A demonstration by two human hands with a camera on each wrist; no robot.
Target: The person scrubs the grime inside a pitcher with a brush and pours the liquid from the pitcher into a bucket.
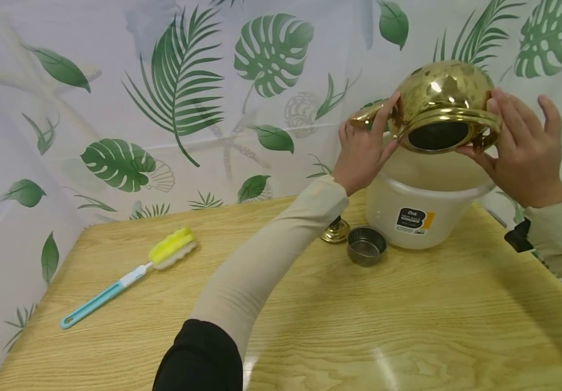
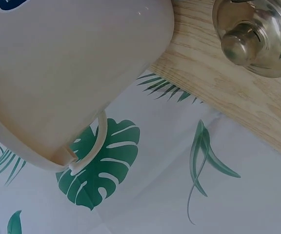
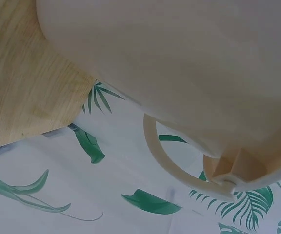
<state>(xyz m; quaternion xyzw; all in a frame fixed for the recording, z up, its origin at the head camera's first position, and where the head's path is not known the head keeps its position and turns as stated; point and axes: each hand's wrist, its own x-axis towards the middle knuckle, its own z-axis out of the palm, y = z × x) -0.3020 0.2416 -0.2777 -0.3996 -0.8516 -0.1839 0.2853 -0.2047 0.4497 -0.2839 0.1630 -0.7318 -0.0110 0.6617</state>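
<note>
A shiny gold teapot [image 1: 444,92] is held tipped over above the white bucket [image 1: 383,203], its dark round mouth facing down and toward me. My left hand [image 1: 364,146] grips it at the left, with fingers by the gold projecting part there. On the other side my right hand [image 1: 530,141] holds the teapot by its side and rim, thumb below and fingers up along the body. Whether anything runs out of the teapot cannot be seen. Both wrist views show mostly the bucket's outside and not the teapot.
A small dark metal strainer [image 1: 366,247] stands by the bucket, with a gold lid [image 2: 257,39] beside it. At the left of the wooden table [image 1: 310,336] lies a bottle brush [image 1: 109,296] with a yellow and white sponge head. A leaf-patterned cloth [image 1: 202,179] hangs behind.
</note>
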